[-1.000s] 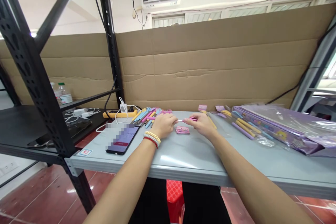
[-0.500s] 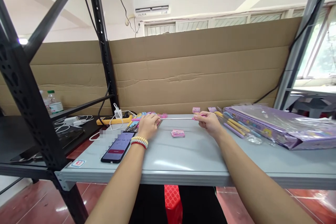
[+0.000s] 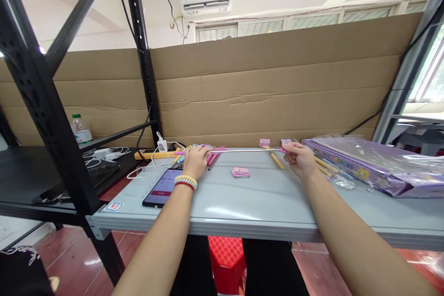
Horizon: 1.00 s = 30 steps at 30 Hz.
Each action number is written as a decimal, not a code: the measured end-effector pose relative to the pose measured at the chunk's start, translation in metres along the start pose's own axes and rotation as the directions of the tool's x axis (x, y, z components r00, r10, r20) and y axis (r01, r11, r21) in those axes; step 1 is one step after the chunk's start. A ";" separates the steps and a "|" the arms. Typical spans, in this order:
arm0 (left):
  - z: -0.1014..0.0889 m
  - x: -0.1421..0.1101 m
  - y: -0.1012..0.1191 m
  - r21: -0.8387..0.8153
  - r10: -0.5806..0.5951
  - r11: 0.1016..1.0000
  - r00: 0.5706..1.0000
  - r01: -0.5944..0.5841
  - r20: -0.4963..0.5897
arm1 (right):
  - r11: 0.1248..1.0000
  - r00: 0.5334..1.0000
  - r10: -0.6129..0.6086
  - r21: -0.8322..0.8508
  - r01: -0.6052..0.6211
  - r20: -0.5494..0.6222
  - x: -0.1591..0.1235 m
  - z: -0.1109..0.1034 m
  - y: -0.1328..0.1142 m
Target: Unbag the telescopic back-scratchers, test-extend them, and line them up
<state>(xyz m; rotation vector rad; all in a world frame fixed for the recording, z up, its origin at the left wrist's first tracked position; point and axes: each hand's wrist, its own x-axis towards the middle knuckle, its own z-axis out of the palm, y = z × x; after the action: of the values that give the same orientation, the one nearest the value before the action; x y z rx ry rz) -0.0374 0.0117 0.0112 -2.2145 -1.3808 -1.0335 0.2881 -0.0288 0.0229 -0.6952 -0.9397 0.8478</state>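
Observation:
My left hand is closed around the pink handle of a telescopic back scratcher, whose thin silver rod stretches level above the table. At the rod's other end, my right hand pinches the pink tip, mostly hidden by the fingers. Behind and beside my left hand lie several more back scratchers with coloured claw heads. A small stack of pink cards rests on the table between my forearms. Left of my left wrist is a phone with a lit screen.
A purple box with clear plastic stands at the right, with yellow sticks beside it. Another yellow stick lies behind the rod. Upright cardboard closes the back. A power strip and black shelf post are at the left.
My right hand has moved right, away from my left, and a longer stretch of silver rod now shows between them. The camera view has shifted slightly.

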 end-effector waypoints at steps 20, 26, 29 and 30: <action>0.008 -0.004 0.045 0.000 0.142 0.990 0.990 -0.142 0.026 | 0.934 0.882 0.358 -0.143 -0.329 0.308 -0.030 0.063 0.017; 0.006 0.000 0.022 0.026 0.069 0.997 0.997 -0.070 0.045 | 0.971 0.962 0.237 -0.076 -0.229 0.136 -0.023 0.054 0.009; 0.003 -0.001 0.007 0.036 -0.004 0.999 1.000 0.003 0.014 | 0.982 0.981 0.184 -0.056 -0.181 0.054 -0.015 0.038 0.004; 0.002 -0.001 0.003 0.040 -0.013 0.999 1.000 0.013 0.006 | 0.984 0.984 0.173 -0.057 -0.171 0.036 -0.012 0.034 0.003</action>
<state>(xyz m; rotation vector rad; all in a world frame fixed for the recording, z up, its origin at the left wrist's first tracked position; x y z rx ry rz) -0.0338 0.0107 0.0095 -2.1849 -1.4076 -0.9953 0.2531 -0.0330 0.0304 -0.8166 -0.9507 0.9951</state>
